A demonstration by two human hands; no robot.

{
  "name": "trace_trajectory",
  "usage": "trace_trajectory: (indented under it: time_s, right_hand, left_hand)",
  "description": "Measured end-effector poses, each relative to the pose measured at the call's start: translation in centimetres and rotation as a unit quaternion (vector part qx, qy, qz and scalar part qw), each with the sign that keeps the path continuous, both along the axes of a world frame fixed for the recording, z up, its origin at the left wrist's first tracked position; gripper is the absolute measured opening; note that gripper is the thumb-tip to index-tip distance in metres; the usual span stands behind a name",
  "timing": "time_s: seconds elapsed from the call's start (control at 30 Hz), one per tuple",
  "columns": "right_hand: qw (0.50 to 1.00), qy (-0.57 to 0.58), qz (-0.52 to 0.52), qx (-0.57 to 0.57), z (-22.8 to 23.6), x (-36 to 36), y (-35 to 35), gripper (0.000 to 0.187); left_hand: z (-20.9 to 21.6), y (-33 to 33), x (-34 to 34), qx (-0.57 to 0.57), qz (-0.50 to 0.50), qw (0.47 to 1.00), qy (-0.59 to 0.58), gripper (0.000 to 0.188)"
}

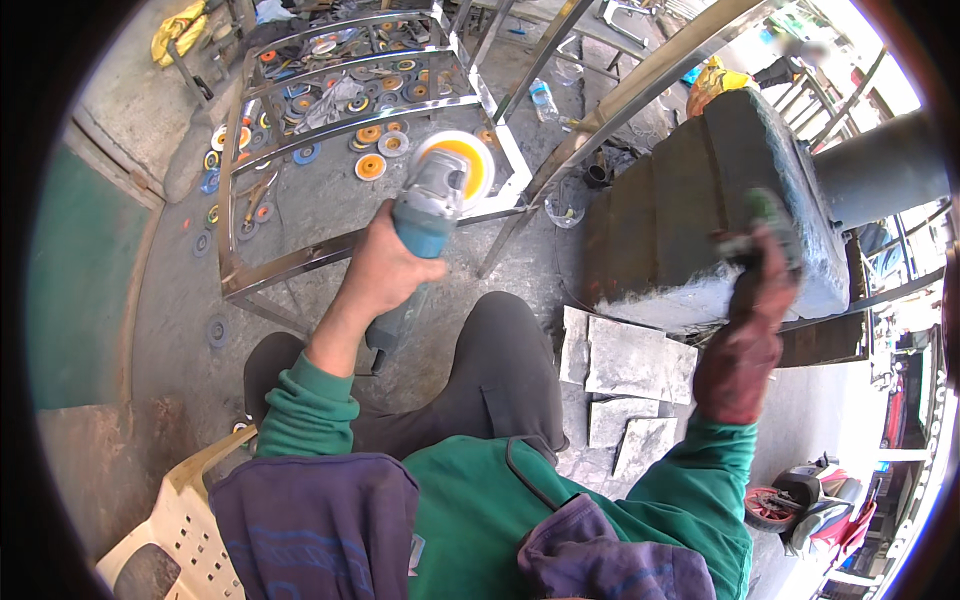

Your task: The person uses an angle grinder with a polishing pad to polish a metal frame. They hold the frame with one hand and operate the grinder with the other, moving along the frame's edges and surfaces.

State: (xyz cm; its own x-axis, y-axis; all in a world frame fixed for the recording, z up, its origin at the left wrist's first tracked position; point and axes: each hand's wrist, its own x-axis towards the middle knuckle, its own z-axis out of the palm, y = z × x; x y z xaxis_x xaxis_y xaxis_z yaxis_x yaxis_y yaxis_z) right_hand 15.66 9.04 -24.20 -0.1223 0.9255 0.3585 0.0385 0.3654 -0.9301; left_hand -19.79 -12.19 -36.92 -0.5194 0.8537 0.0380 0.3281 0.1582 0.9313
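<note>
My left hand (385,258) is bare and wrapped round the body of a teal and grey angle grinder (425,225). A white disc with a yellow centre (482,165) sits at the grinder's head, beside a welded metal frame (300,268). Off to the right, my right hand (745,345) wears a dark red, stained glove and is stretched out in front of a large dark block (690,190) with a whitish edge. Motion blurs its fingers, and something dark and greenish shows at their tips. Whether they hold it I cannot make out.
Several used grinding discs (370,167) lie on the floor under and around the frame. A clear plastic bottle (543,100) stands beyond it. Flat grey sheets (625,360) lie right of my knee. A cream plastic chair (185,520) is at lower left, a motorcycle (810,500) at lower right.
</note>
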Motion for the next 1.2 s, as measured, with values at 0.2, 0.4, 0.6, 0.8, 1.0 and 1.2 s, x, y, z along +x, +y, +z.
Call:
trace_trajectory:
  time_s: [0.2,0.4,0.6,0.8,1.0,1.2]
  right_hand:
    - [0.880,0.147,0.234,-0.387,-13.3,-13.6,-10.7,0.042]
    - [0.782,0.180,0.309,-0.511,-13.7,-19.2,-13.1,0.033]
    - [0.799,0.143,0.273,-0.517,-13.4,-21.0,-13.9,0.030]
    - [0.753,0.153,0.297,-0.567,-14.0,-20.8,-13.8,0.023]
    - [0.722,0.153,0.304,-0.602,-15.0,-21.0,-13.6,0.025]
    - [0.737,0.148,0.333,-0.569,-13.9,-20.3,-14.0,0.029]
  left_hand:
    - [0.0,-5.5,-1.2,0.009,0.059,0.998,-0.001,0.064]
    - [-0.2,-9.0,1.1,0.015,0.132,0.989,0.059,0.067]
    - [-0.4,-10.4,2.8,-0.075,0.156,0.979,0.104,0.068]
    - [-0.7,-11.0,4.0,-0.083,0.170,0.973,0.136,0.065]
    - [-0.7,-11.3,4.9,-0.098,0.185,0.963,0.172,0.070]
    - [-0.9,-11.3,5.3,-0.091,0.184,0.956,0.209,0.071]
